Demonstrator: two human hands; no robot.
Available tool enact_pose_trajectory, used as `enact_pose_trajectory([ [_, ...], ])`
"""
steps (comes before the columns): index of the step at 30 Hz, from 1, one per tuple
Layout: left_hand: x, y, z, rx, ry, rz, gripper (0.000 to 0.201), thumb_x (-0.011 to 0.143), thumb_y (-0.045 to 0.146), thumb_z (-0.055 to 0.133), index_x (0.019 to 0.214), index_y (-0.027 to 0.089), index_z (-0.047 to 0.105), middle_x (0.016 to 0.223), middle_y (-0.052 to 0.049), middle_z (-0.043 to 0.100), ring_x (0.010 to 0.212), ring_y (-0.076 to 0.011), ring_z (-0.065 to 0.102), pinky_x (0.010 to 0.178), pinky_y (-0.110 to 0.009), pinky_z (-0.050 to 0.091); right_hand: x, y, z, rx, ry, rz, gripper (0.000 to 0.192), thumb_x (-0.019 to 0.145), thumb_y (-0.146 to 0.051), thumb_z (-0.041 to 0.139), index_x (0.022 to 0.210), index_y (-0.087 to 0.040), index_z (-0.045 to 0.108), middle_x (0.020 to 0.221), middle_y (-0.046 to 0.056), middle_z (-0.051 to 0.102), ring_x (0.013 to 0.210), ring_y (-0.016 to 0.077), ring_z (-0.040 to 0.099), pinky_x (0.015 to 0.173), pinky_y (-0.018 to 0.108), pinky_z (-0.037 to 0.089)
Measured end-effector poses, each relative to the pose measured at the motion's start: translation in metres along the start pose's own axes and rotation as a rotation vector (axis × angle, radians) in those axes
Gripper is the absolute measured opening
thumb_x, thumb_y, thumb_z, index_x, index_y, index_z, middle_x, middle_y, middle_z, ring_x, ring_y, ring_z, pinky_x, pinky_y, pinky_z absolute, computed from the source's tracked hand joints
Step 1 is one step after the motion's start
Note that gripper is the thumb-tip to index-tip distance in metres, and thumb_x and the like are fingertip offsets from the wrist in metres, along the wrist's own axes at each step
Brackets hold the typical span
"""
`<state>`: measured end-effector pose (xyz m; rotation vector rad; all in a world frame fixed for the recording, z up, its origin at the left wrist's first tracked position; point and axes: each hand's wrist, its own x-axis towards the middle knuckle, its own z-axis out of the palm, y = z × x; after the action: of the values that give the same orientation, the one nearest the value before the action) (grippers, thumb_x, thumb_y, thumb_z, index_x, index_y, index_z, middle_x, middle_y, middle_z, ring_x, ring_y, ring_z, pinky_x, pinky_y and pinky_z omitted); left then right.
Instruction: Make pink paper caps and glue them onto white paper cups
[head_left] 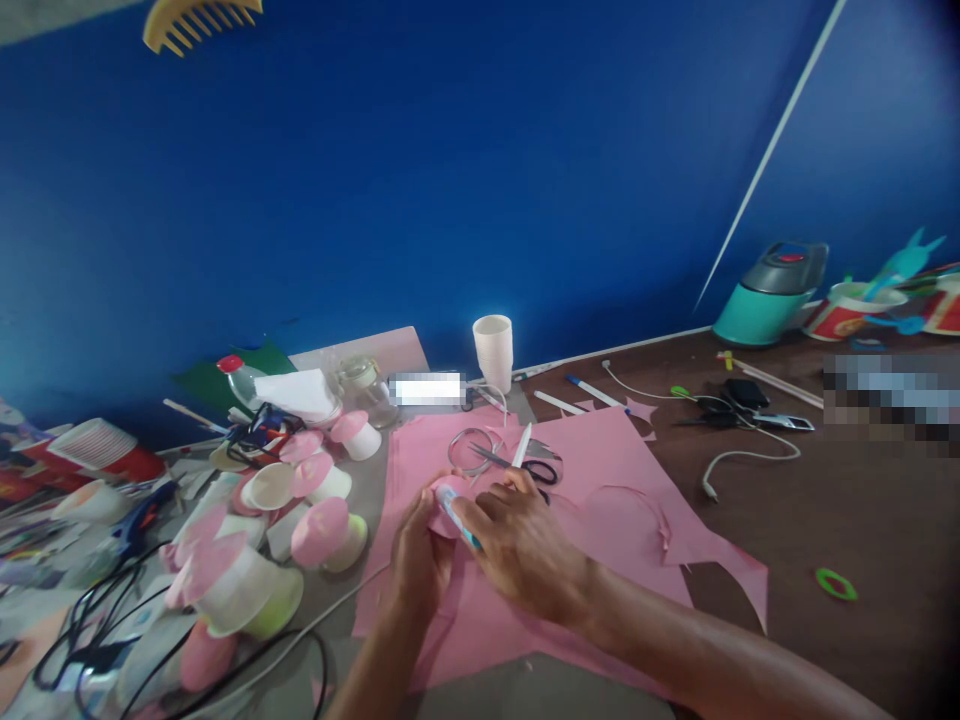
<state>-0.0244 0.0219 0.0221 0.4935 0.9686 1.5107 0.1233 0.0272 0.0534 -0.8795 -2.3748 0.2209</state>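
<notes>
My left hand [420, 560] is curled around a small rounded pink paper piece [445, 518], whose lower part the fingers hide. In my right hand [517, 535] is a slim white-and-blue tube [454, 508], its tip end lying over the pink piece. Just beyond the right fingers a white pen [523, 445] points upward; whether the hand touches it is unclear. Black-handled scissors [541, 472] and a loop of clear cord [471, 450] lie close by. Beneath both hands spreads pink paper [600, 460] with cut edges.
Left stand several pink-topped paper cups [330, 535], a glass jar [367, 385] and tangled black cables [90, 610]. Stacked white cups [493, 350] stand by the blue wall. Right are markers [596, 390], a white cable [750, 450], a green ring [836, 584] and a teal flask [769, 300].
</notes>
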Motion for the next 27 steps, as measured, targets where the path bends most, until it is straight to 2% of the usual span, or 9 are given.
enact_pose_trajectory([
  [4, -0.004, -0.003, 0.005, 0.049, 0.071, 0.027, 0.027, 0.071, 0.031, 0.083, 0.092, 0.018, 0.075, 0.097, -0.005, 0.077, 0.094, -0.0208, 0.069, 0.082, -0.026, 0.052, -0.001, 0.002, 0.009, 0.024, 0.038, 0.111, 0.018, 0.094, -0.019, 0.05, 0.107, -0.014, 0.061, 0.076, 0.009, 0.074, 0.07, 0.0263, 0.068, 0.085, 0.042, 0.037],
  [7, -0.005, -0.003, 0.007, 0.041, 0.078, 0.022, 0.025, 0.07, 0.029, 0.084, 0.091, 0.018, 0.076, 0.097, -0.005, 0.077, 0.098, -0.0213, 0.069, 0.083, -0.026, 0.052, -0.001, 0.003, 0.008, 0.029, 0.068, 0.16, 0.02, 0.097, -0.031, 0.051, 0.105, -0.015, 0.061, 0.075, 0.009, 0.075, 0.068, 0.0246, 0.067, 0.085, 0.041, 0.037],
  [10, -0.003, -0.001, 0.004, 0.028, 0.06, 0.02, 0.026, 0.068, 0.029, 0.084, 0.091, 0.018, 0.077, 0.096, -0.005, 0.077, 0.1, -0.0222, 0.069, 0.084, -0.026, 0.053, -0.001, 0.003, 0.004, 0.025, 0.048, 0.11, 0.019, 0.095, -0.02, 0.05, 0.11, -0.016, 0.061, 0.075, 0.005, 0.072, 0.07, 0.0223, 0.064, 0.083, 0.039, 0.035],
  [12, -0.001, 0.0, 0.001, 0.019, 0.048, 0.021, 0.027, 0.068, 0.03, 0.084, 0.091, 0.018, 0.077, 0.097, -0.006, 0.077, 0.101, -0.0233, 0.07, 0.086, -0.027, 0.053, -0.002, 0.003, 0.001, 0.022, 0.016, 0.047, 0.029, 0.09, -0.01, 0.049, 0.116, -0.017, 0.06, 0.082, 0.005, 0.071, 0.078, 0.023, 0.064, 0.083, 0.039, 0.034],
  [17, 0.003, 0.003, -0.004, -0.012, -0.002, -0.01, 0.031, 0.073, 0.029, 0.081, 0.1, 0.014, 0.075, 0.102, -0.01, 0.077, 0.096, -0.0224, 0.071, 0.081, -0.026, 0.055, -0.001, 0.01, -0.006, -0.041, -0.042, -0.066, 0.037, 0.089, -0.005, 0.048, 0.119, -0.024, 0.061, 0.117, 0.009, 0.065, 0.106, 0.0265, 0.059, 0.096, 0.044, 0.031],
  [19, 0.004, 0.005, -0.004, -0.047, -0.034, -0.036, 0.029, 0.077, 0.027, 0.078, 0.102, 0.013, 0.074, 0.101, -0.01, 0.077, 0.094, -0.0217, 0.071, 0.08, -0.027, 0.056, 0.0, 0.012, -0.01, -0.077, -0.067, -0.1, 0.041, 0.091, -0.005, 0.047, 0.126, -0.024, 0.058, 0.122, 0.011, 0.063, 0.111, 0.0264, 0.056, 0.098, 0.045, 0.03],
  [22, 0.008, 0.008, -0.006, -0.11, -0.022, -0.076, 0.023, 0.085, 0.022, 0.068, 0.105, 0.012, 0.073, 0.1, -0.01, 0.076, 0.093, -0.0211, 0.072, 0.082, -0.028, 0.057, 0.002, 0.014, -0.018, -0.052, -0.044, -0.084, 0.047, 0.092, -0.005, 0.047, 0.134, -0.024, 0.054, 0.107, 0.007, 0.069, 0.098, 0.0231, 0.06, 0.093, 0.042, 0.03],
  [25, 0.014, 0.008, -0.011, -0.119, 0.123, -0.089, 0.024, 0.093, 0.018, 0.055, 0.108, 0.011, 0.072, 0.093, -0.01, 0.077, 0.089, -0.0193, 0.073, 0.081, -0.028, 0.058, 0.003, 0.016, -0.023, 0.036, 0.068, -0.024, 0.042, 0.093, -0.011, 0.051, 0.133, -0.025, 0.056, 0.088, 0.002, 0.071, 0.082, 0.0191, 0.063, 0.087, 0.039, 0.03],
  [27, 0.017, 0.007, -0.014, -0.1, 0.167, -0.063, 0.026, 0.095, 0.018, 0.052, 0.112, 0.012, 0.07, 0.092, -0.009, 0.077, 0.089, -0.018, 0.073, 0.081, -0.026, 0.058, 0.003, 0.016, -0.024, 0.081, 0.142, 0.015, 0.037, 0.092, -0.014, 0.055, 0.127, -0.024, 0.059, 0.086, 0.001, 0.073, 0.081, 0.0191, 0.064, 0.085, 0.037, 0.029],
])
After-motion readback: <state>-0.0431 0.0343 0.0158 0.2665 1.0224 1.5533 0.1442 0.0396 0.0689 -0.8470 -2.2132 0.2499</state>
